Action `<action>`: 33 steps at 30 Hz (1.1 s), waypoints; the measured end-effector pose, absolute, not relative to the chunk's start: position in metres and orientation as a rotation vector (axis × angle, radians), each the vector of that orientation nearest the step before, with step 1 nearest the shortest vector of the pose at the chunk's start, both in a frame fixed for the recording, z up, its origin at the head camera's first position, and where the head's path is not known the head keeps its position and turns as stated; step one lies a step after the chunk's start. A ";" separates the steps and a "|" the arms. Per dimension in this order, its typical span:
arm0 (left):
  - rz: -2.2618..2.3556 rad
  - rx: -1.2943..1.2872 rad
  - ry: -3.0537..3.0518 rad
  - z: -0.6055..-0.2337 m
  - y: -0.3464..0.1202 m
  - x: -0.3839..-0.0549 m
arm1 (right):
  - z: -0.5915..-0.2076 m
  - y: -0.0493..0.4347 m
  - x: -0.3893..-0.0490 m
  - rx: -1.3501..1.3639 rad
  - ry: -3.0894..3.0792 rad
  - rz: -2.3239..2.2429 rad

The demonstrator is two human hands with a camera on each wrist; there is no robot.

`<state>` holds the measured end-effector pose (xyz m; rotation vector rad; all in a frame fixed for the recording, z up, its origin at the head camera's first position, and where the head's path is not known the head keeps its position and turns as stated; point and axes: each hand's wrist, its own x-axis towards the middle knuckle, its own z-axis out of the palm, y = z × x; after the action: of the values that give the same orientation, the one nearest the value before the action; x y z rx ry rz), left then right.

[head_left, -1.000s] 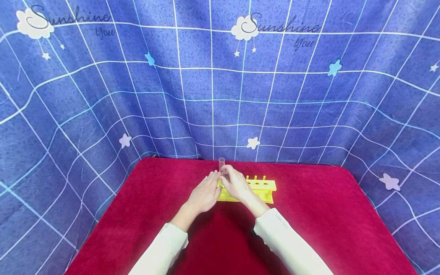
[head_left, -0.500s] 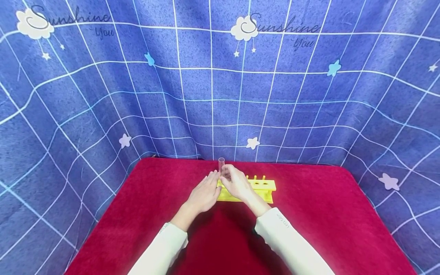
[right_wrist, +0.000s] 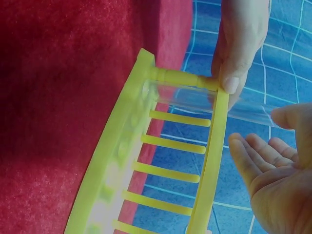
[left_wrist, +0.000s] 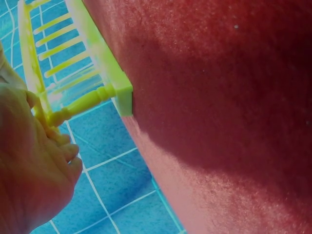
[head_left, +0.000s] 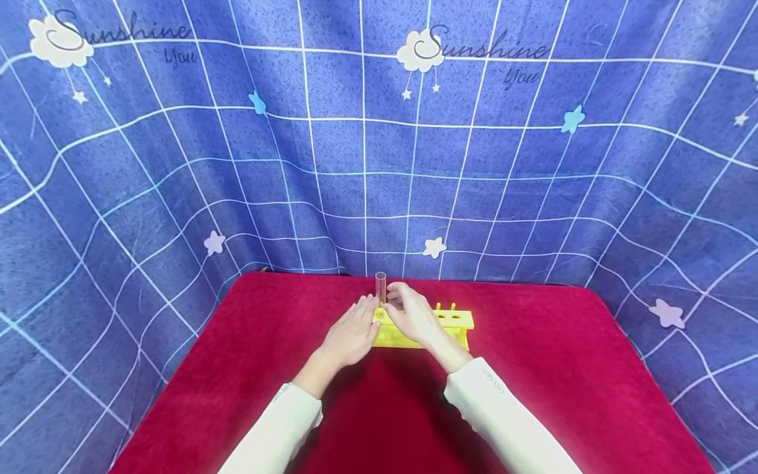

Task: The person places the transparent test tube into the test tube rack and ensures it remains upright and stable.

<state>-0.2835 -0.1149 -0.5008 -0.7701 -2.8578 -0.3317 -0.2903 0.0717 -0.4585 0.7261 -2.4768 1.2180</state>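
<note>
A clear test tube (head_left: pixel 381 284) stands upright in the left end of a yellow test tube rack (head_left: pixel 458 320). My left hand (head_left: pixel 351 332) holds that end of the rack, its thumb at the front edge and its fingers stretched along the left side. In the right wrist view the left thumb (right_wrist: pixel 231 85) presses the rack's upper plate. Just right of the tube is my right hand (head_left: pixel 411 317), its fingers loosely bent and spread apart. The right fingers (right_wrist: pixel 251 158) grip nothing; whether the right thumb (right_wrist: pixel 285 117) still touches the tube I cannot tell.
A red cloth (head_left: pixel 533 368) covers the table. Thin yellow pegs (right_wrist: pixel 173 173) rise in a row from the rack's base, and round holes (head_left: pixel 456 317) run along its upper plate. Behind hangs a blue curtain (head_left: pixel 337 158) with white grid lines.
My right hand has shifted slightly to the right, away from the tube, and its fingers have parted from it. The left hand, tube and rack stay nearly where they were.
</note>
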 end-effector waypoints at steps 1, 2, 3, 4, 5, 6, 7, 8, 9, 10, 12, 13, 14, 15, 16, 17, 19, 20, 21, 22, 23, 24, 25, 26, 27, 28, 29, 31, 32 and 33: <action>-0.330 -0.769 -2.860 -0.501 -0.115 -0.284 | -0.458 0.073 -0.290 0.727 -2.478 1.218; -0.331 -0.766 -2.861 -0.501 -0.115 -0.284 | -0.458 0.074 -0.290 0.721 -2.482 1.214; -0.330 -0.766 -2.863 -0.500 -0.115 -0.284 | -0.458 0.075 -0.289 0.713 -2.485 1.219; -0.330 -0.766 -2.863 -0.500 -0.115 -0.284 | -0.458 0.075 -0.289 0.710 -2.488 1.222; -0.333 -0.767 -2.863 -0.500 -0.115 -0.284 | -0.457 0.076 -0.289 0.708 -2.487 1.229; -0.334 -0.766 -2.864 -0.499 -0.115 -0.283 | -0.457 0.077 -0.289 0.703 -2.490 1.233; -0.336 -0.765 -2.864 -0.499 -0.115 -0.283 | -0.457 0.078 -0.289 0.701 -2.489 1.236; -0.335 -0.766 -2.863 -0.499 -0.115 -0.283 | -0.457 0.079 -0.289 0.699 -2.485 1.240; -0.335 -0.767 -2.862 -0.499 -0.115 -0.283 | -0.457 0.080 -0.289 0.699 -2.481 1.241; -0.334 -0.766 -2.860 -0.499 -0.115 -0.282 | -0.457 0.081 -0.288 0.697 -2.478 1.243; -0.331 -0.767 -2.853 -0.499 -0.115 -0.283 | -0.456 0.083 -0.288 0.690 -2.476 1.239; -0.329 -0.766 -2.851 -0.500 -0.115 -0.283 | -0.455 0.084 -0.288 0.685 -2.475 1.234; -0.329 -0.765 -2.850 -0.500 -0.115 -0.283 | -0.455 0.085 -0.288 0.680 -2.475 1.228; -0.330 -0.764 -2.851 -0.500 -0.115 -0.282 | -0.455 0.086 -0.288 0.675 -2.478 1.222; -0.331 -0.762 -2.851 -0.500 -0.115 -0.282 | -0.454 0.087 -0.287 0.672 -2.480 1.223; -0.331 -0.760 -2.853 -0.499 -0.115 -0.282 | -0.453 0.087 -0.287 0.667 -2.483 1.220; -0.334 -0.758 -2.854 -0.499 -0.115 -0.281 | -0.452 0.089 -0.285 0.661 -2.487 1.221; -0.337 -0.758 -2.854 -0.499 -0.116 -0.281 | -0.451 0.089 -0.285 0.655 -2.491 1.222; -0.342 -0.759 -2.853 -0.499 -0.116 -0.281 | -0.451 0.090 -0.284 0.649 -2.495 1.223; -0.344 -0.760 -2.851 -0.499 -0.116 -0.281 | -0.450 0.091 -0.283 0.642 -2.497 1.219; -0.347 -0.761 -2.847 -0.499 -0.116 -0.281 | -0.451 0.091 -0.282 0.633 -2.500 1.211; -0.348 -0.762 -2.847 -0.499 -0.116 -0.280 | -0.451 0.092 -0.282 0.626 -2.503 1.205; -0.350 -0.763 -2.848 -0.500 -0.116 -0.280 | -0.452 0.093 -0.282 0.620 -2.506 1.200; -0.349 -0.763 -2.849 -0.500 -0.116 -0.280 | -0.452 0.093 -0.282 0.612 -2.509 1.192; -0.348 -0.764 -2.849 -0.500 -0.116 -0.280 | -0.453 0.094 -0.282 0.607 -2.510 1.189; -0.345 -0.765 -2.851 -0.500 -0.117 -0.280 | -0.454 0.095 -0.282 0.602 -2.512 1.187; -0.346 -0.765 -2.852 -0.500 -0.117 -0.280 | -0.454 0.096 -0.282 0.599 -2.513 1.185; -0.342 -0.764 -2.860 -0.500 -0.117 -0.279 | -0.454 0.098 -0.281 0.603 -2.508 1.196; -0.338 -0.763 -2.867 -0.500 -0.117 -0.279 | -0.454 0.098 -0.281 0.602 -2.504 1.202; -0.334 -0.760 -2.874 -0.500 -0.118 -0.279 | -0.453 0.099 -0.280 0.600 -2.501 1.207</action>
<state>-0.2787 -0.1176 -0.4998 -0.7604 -2.8741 -0.3337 -0.2800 0.0994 -0.4535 0.6004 -2.5014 1.2068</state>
